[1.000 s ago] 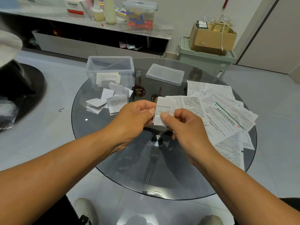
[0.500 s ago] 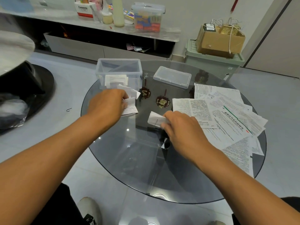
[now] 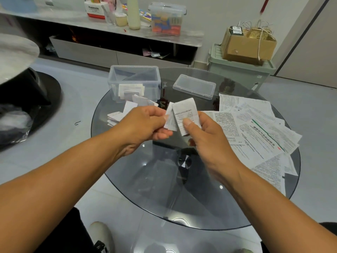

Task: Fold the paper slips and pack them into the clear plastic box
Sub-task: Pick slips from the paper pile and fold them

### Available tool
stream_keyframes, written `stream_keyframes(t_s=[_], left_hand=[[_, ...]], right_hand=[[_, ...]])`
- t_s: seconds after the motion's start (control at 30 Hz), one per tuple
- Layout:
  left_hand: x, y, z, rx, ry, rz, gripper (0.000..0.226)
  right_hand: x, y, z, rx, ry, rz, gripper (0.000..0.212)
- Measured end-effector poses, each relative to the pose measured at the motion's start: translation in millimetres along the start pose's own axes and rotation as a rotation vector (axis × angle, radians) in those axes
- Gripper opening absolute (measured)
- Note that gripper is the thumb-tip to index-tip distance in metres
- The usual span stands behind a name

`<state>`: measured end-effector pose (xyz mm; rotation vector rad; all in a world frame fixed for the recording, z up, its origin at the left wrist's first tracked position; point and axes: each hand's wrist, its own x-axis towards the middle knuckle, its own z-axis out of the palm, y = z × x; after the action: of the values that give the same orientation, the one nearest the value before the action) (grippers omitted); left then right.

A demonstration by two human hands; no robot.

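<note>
Above the middle of the round glass table [image 3: 191, 198], both hands hold one small printed paper slip [image 3: 185, 111], partly folded along its left edge. My left hand [image 3: 145, 125] pinches the folded left flap; my right hand [image 3: 206, 132] pins the right part under the thumb. The clear plastic box [image 3: 135, 77] stands open at the table's far left with several folded slips inside. More folded slips [image 3: 116, 116] lie just in front of it, partly hidden by my left hand. A spread of unfolded printed sheets [image 3: 255, 132] covers the table's right side.
The box's clear lid [image 3: 194, 86] lies beside the box at the far middle. Beyond the table are a low cabinet [image 3: 116, 52] with bottles and a lidded tub, and a green bin [image 3: 240, 70] carrying a cardboard box. A black stand [image 3: 23, 92] is at the left.
Half a second ago my left hand was at the folded slips by the box and my right hand held a slip near the table. Both hands now meet, holding the slip raised.
</note>
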<state>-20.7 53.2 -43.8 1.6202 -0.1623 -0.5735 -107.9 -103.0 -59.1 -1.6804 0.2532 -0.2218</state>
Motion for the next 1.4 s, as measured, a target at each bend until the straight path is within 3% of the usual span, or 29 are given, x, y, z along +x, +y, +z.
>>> stream_keyframes(t_s=[0.2,0.3,0.4,0.47,0.57,0.67,0.73,0.8,0.87,1.07,1.2,1.4], left_hand=[[-12,-9,21,-0.029,-0.102,0.066,0.008],[-13,-11,23,-0.008,-0.127,0.085,0.013],[-15,-7,21,0.188,-0.107,0.130,0.017],[-13,-4,12,0.505,0.013,0.211,0.018],[-2,2,-14,0.931,0.292,0.341,0.023],[11,9,-49,1.204,0.547,0.331,0.030],[19,14,-71,1.293,0.580,0.146,0.038],[21,14,-87,1.282,0.501,-0.074,0.045],[20,10,-93,1.230,0.397,-0.168,0.043],[16,8,-80,1.036,0.266,-0.173,0.023],[9,6,-67,0.963,0.240,-0.092,0.021],[-3,6,-33,0.268,0.090,-0.044,0.020]], right_hand=[[-1,6,7,0.070,0.123,0.077,0.021],[-2,10,8,-0.038,0.137,0.041,0.021],[-2,8,6,-0.232,0.142,-0.075,0.018],[0,4,1,-0.408,0.150,-0.186,0.017],[5,1,-5,-1.032,0.143,-0.378,0.008],[5,11,1,-1.292,0.006,-0.295,0.015],[4,18,4,-1.267,-0.037,-0.255,0.019],[3,17,3,-1.227,-0.048,-0.253,0.014],[4,13,1,-1.151,-0.063,-0.216,0.011],[0,12,5,-0.970,-0.084,-0.201,0.016],[-5,7,5,-0.576,-0.082,-0.057,0.008],[-2,4,11,0.080,-0.051,0.159,0.011]])
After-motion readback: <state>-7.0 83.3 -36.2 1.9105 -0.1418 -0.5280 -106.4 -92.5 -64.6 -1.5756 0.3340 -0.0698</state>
